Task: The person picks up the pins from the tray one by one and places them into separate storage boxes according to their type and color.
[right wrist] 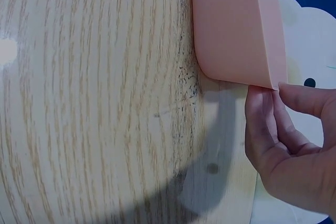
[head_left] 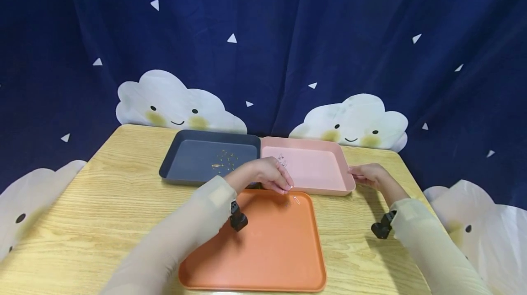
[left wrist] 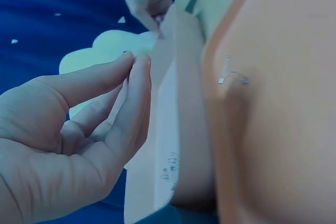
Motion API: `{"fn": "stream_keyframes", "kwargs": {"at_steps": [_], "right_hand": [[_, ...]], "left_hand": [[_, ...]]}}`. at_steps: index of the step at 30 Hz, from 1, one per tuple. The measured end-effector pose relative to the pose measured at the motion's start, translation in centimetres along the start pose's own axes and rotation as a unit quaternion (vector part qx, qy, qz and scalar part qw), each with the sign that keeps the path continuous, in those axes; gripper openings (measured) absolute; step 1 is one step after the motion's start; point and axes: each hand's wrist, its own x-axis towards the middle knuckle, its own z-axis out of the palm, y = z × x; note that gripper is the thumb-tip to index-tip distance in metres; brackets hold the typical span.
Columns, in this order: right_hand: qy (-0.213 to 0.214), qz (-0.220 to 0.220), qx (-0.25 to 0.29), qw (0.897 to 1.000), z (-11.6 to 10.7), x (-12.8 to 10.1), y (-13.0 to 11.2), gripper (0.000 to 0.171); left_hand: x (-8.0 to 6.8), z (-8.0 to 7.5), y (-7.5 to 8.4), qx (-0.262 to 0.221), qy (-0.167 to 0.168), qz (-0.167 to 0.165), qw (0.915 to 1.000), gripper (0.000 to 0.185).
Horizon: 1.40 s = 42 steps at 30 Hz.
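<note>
Head view: paper clip [head_left: 296, 200] on orange tray [head_left: 263, 249] just beside relaxed, empty left hand [head_left: 271, 175]; right hand [head_left: 368, 175] grips pink tray [head_left: 325, 185]

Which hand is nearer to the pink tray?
The right hand: it touches the right rim of the pink tray. The left hand is at its front left corner, above the orange tray.

Matt plastic trays [head_left: 251, 244] (smooth) — grained wood table [head_left: 103, 194]

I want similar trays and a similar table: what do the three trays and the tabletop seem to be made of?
The orange tray, pink tray and dark grey tray look like matte moulded plastic: uniform colour, thin walls, rounded corners. The table shows pale wood grain with a smooth finish; solid wood or laminate cannot be told.
</note>
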Motion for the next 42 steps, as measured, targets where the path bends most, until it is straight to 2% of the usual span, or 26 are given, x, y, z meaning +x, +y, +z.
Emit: {"fn": "stream_keyframes", "kwargs": {"at_steps": [7,13,16,20,23,27,28,29,32,34,35,39,42], "right_hand": [[0.013,0.003,-0.005,1.0,-0.1,0.1,0.4,0.05],[0.017,0.006,-0.01,1.0,-0.2,0.1,0.6,0.052],[0.021,0.007,-0.01,1.0,-0.3,0.0,0.6,0.051],[0.017,0.002,-0.005,1.0,-0.1,-0.1,0.5,0.049],[0.013,-0.002,-0.003,1.0,0.1,-0.1,0.4,0.048],[0.026,0.003,-0.008,1.0,0.3,0.1,0.5,0.048],[0.026,0.002,-0.011,1.0,0.3,0.2,0.5,0.048],[0.03,0.005,-0.01,0.999,0.4,0.2,0.5,0.049],[0.033,0.006,-0.013,0.999,0.5,0.2,0.5,0.049],[0.03,0.005,-0.011,0.999,0.5,0.2,0.5,0.049],[0.031,0.006,-0.011,0.999,0.5,0.2,0.4,0.049],[0.032,0.006,-0.009,0.999,0.4,0.0,0.4,0.049],[0.036,0.008,-0.007,0.999,0.2,-0.1,0.5,0.049]], "left_hand": [[1.6,-0.9,2.2,0.024,0.006,-0.017,0.9995,0.025],[3.5,-1.9,3.3,0.052,-0.001,-0.055,0.9971,0.035],[4.4,-2.4,3.8,0.056,0.006,-0.076,0.9955,0.039],[5.3,-3.1,4.1,0.056,0.054,-0.113,0.9906,0.033],[5.6,-3.5,4.4,0.1,0.091,-0.136,0.9814,0.024],[6.1,-3.9,4.2,0.152,0.116,-0.149,0.9702,0.023],[6.7,-4.1,4.0,0.15,0.121,-0.15,0.9696,0.023],[8.7,-4.8,3.2,0.139,0.112,-0.155,0.9716,0.021],[13.3,-6.2,1.5,0.089,0.096,-0.183,0.9744,0.007],[13.5,-6.1,1.6,0.067,0.096,-0.194,0.9741,0.004],[13.1,-5.9,1.7,0.062,0.095,-0.196,0.9739,0.005],[7.8,-3.6,4.0,0.092,0.118,-0.182,0.972,0.011],[7.7,-3.4,4.3,0.115,0.109,-0.174,0.9718,0.011]]}}
